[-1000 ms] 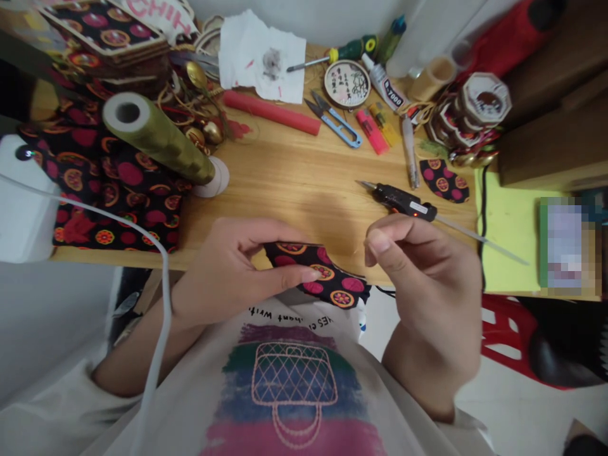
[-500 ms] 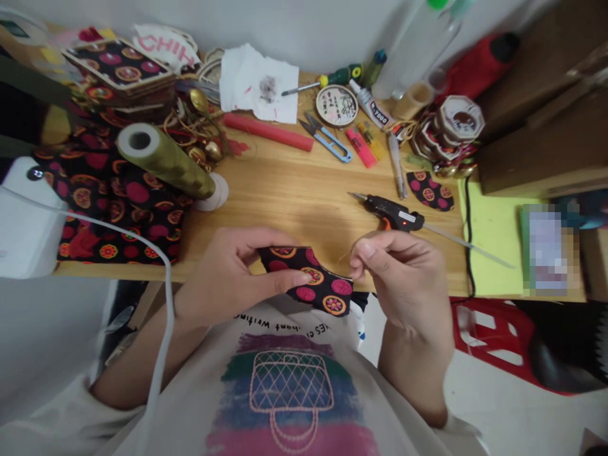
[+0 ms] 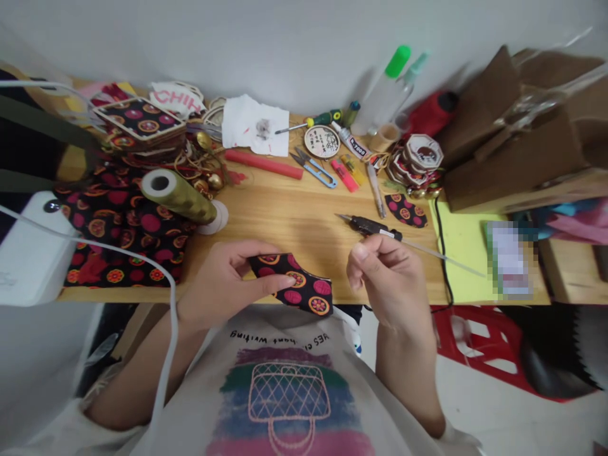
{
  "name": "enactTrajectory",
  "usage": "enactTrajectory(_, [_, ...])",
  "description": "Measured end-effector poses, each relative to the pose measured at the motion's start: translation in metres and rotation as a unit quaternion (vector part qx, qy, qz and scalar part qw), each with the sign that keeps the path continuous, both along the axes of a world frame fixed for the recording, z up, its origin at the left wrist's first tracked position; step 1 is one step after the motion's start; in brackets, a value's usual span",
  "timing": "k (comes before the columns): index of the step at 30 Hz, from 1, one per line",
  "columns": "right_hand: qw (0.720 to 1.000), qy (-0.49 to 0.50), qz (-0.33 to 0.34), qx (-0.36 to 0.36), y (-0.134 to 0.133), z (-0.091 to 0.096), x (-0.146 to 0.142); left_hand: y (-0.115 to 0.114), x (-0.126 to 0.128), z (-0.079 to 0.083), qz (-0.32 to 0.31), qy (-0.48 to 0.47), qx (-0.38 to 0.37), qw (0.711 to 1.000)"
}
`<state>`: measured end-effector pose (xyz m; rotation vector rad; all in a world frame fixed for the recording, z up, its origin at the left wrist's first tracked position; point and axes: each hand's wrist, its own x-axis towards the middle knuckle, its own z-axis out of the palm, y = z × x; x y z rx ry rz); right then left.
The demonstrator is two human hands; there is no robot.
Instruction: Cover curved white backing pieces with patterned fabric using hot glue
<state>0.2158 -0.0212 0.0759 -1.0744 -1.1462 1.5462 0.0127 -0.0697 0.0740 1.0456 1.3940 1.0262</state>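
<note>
My left hand (image 3: 227, 280) is closed on a fabric-covered piece (image 3: 306, 286), black with pink and orange flower roundels and a curved notch in its upper edge. The thumb lies on top of it and the fingers are behind. My right hand (image 3: 393, 278) is held apart from the piece, to its right, with thumb and fingertips pinched together. Whatever is in that pinch is too small to make out. Just beyond the right hand a black glue gun (image 3: 370, 226) lies on the table, a glue stick (image 3: 441, 255) jutting from its back.
The wooden table (image 3: 266, 215) carries blue thread snips (image 3: 316, 168), a red stick (image 3: 263, 163), a glue tube (image 3: 351, 142) and a fabric scrap (image 3: 406, 210). Left are patterned cloth (image 3: 123, 253), a ribbon roll (image 3: 185, 199) and a white cable (image 3: 166, 272). Paper bags (image 3: 517, 139) stand at right.
My right hand has moved a little away from the fabric-covered piece, widening the gap. A fine strand near its fingertips no longer shows. The view has shifted; my left hand keeps its hold.
</note>
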Motion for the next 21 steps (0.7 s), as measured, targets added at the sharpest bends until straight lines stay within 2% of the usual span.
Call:
enactTrajectory(7, [0.990, -0.080, 0.043, 0.106, 0.013, 0.019, 0.005, 0.013, -0.007, 0.009, -0.014, -0.051, 0.005, 0.999])
enactTrajectory(11, [0.981, -0.078, 0.152, 0.094, 0.021, 0.032, 0.003, 0.021, -0.010, 0.011, -0.005, -0.042, 0.025, 0.999])
enactTrajectory(13, [0.977, -0.075, 0.183, 0.076, 0.024, 0.038, 0.000, 0.024, -0.012, 0.012, -0.006, -0.041, 0.031, 0.999])
enactTrajectory(16, [0.981, -0.085, 0.164, 0.059, 0.028, 0.042, -0.005, 0.028, -0.013, 0.013, -0.003, -0.046, 0.026, 0.999])
enactTrajectory(21, [0.985, -0.112, 0.097, 0.092, 0.029, 0.041, -0.010, 0.033, -0.012, 0.012, 0.016, -0.048, 0.001, 0.999])
